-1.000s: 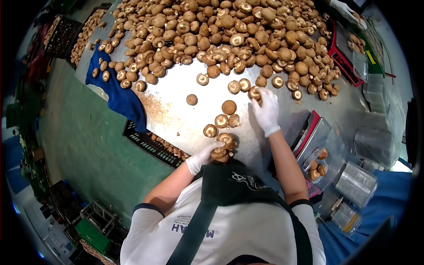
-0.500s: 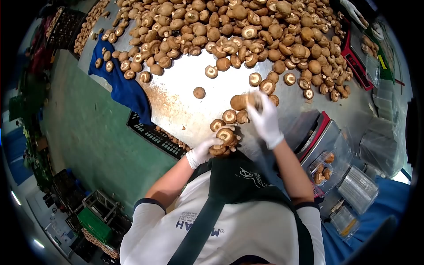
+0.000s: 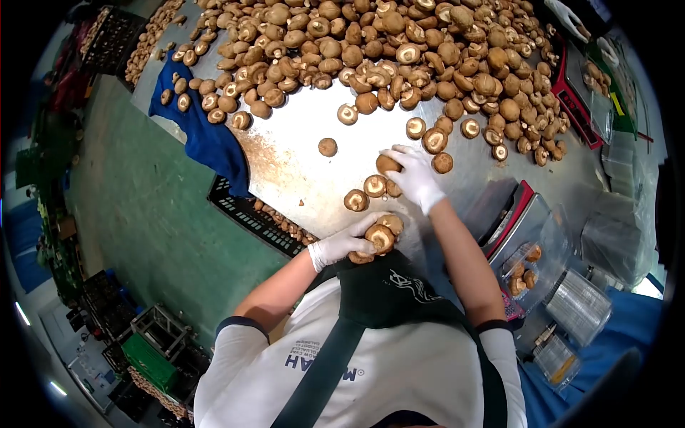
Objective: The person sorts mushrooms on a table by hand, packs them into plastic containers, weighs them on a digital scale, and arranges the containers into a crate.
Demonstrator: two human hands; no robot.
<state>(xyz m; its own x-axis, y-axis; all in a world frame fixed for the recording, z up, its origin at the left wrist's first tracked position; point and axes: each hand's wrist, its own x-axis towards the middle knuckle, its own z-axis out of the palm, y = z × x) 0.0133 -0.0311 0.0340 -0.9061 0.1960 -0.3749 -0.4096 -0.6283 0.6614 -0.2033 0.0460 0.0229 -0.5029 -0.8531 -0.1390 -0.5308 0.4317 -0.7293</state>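
My left hand (image 3: pixel 345 244), in a white glove, is closed around several shiitake mushrooms (image 3: pixel 380 238) close to the apron front. Out over the metal table (image 3: pixel 292 167), my right hand (image 3: pixel 416 177), gloved too, has its fingers curled on a brown-capped shiitake (image 3: pixel 387 164). Two stem-up mushrooms, one of them a shiitake with a pale gill ring (image 3: pixel 356 200), lie between the hands. Another, partly covered mushroom (image 3: pixel 393 188) sits just under my right hand. A lone cap (image 3: pixel 327 147) rests farther left.
A large heap of shiitake (image 3: pixel 399 53) covers the table's far side. Blue cloth (image 3: pixel 207 146) drapes over the left edge, above a black crate (image 3: pixel 253 221). At right stand a red-edged scale (image 3: pixel 510 217), a clear tray with mushrooms (image 3: pixel 523 274) and stacked clear trays (image 3: pixel 579 296). Another person's gloved hand (image 3: pixel 567 18) shows top right.
My right hand, blurred before, has come down and left onto a mushroom. My left hand has shifted slightly right with its mushrooms, and their arrangement in it looks different.
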